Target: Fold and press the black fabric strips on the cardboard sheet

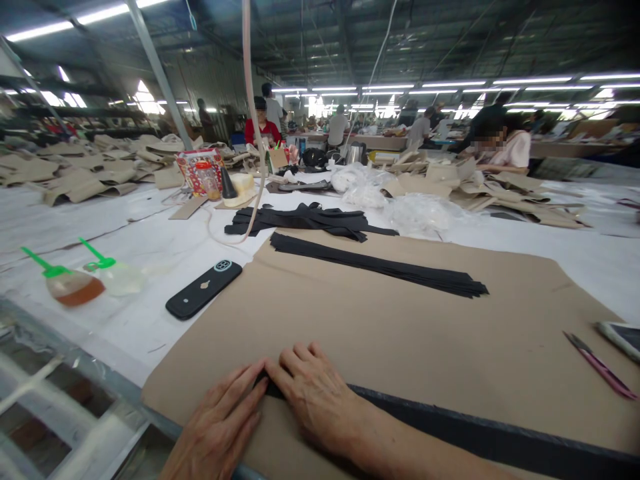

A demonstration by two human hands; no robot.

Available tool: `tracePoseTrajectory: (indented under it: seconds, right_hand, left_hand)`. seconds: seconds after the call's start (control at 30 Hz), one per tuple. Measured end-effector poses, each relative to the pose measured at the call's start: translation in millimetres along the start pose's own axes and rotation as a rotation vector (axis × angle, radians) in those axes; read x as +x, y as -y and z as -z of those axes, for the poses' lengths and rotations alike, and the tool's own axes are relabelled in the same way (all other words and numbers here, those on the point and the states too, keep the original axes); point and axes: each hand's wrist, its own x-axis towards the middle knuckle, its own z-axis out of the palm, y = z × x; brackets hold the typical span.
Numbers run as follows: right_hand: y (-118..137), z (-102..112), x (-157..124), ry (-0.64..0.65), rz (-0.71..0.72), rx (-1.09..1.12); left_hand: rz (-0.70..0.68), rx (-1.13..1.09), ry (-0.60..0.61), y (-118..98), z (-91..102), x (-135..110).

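Observation:
A long black strip (450, 427), apparently fabric, runs from the lower right along the front of a brown paper sheet (400, 347), its left end between my hands. My left hand (223, 417) grips that end with its fingers pressed together. My right hand (315, 397) is closed at the same end, its thumb and forefinger meeting my left fingertips; the hand and forearm cover part of the strip. Farther back on the sheet lies a neat stack of black strips (375, 263). Behind it is a looser pile of black strips (300, 219).
On the left are a black phone (204, 290) and two squeeze bottles with green spouts (75, 287). Thread snips (600, 367) lie at the right. A pale hose (250, 100) hangs down near the loose pile. Plastic bags (415, 210), brown pieces and other people are farther back.

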Motion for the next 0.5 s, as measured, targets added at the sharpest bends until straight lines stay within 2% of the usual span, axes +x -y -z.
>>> tracePoseTrajectory:
  seconds: [0.23,0.4,0.5]
  right_hand:
    - [-11,0,-14,-0.061,0.043,-0.057]
    - [-25,-21,-14,-0.204,0.183,-0.152]
    - [-32,-34,-12,-0.312,0.229,-0.23]
  left_hand:
    - [-0.078,0.022,0.009,7,10.8,12]
    - [-0.183,0.123,-0.075,13,10.3,16]
    - [-0.172,0.142,-0.049,18,5.0,17]
